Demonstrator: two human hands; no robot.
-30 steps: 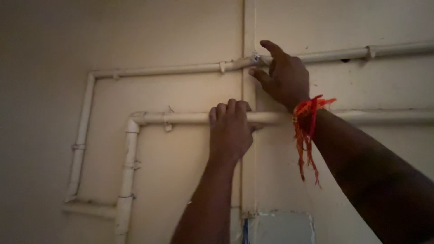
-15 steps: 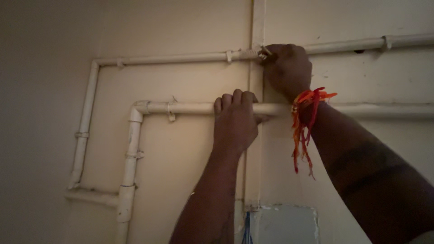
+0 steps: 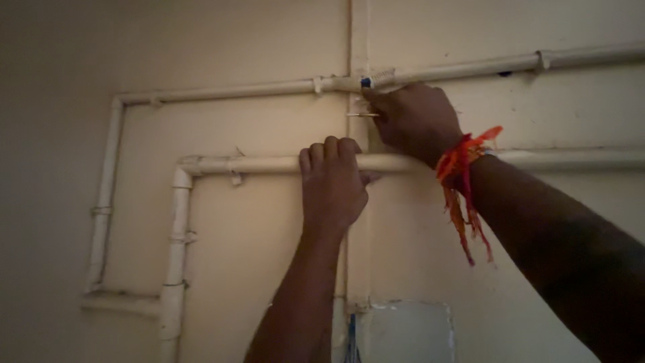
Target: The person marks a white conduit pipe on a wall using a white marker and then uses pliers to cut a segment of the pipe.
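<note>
My left hand is wrapped over the lower white horizontal pipe on the wall, fingers curled across its top. My right hand, with an orange thread band at the wrist, sits just under the upper white pipe where it crosses a vertical conduit. Its fingers pinch a thin pale pin-like piece that points left. A small blue bit shows on the upper pipe right above the fingertips.
Both pipes bend down at the left and run down the beige wall, fixed with small clips. A pale square patch or cover sits low on the wall beside a blue wire.
My right hand has come down from on top of the upper pipe joint to just below it, now showing the thin piece. My left hand stays on the lower pipe.
</note>
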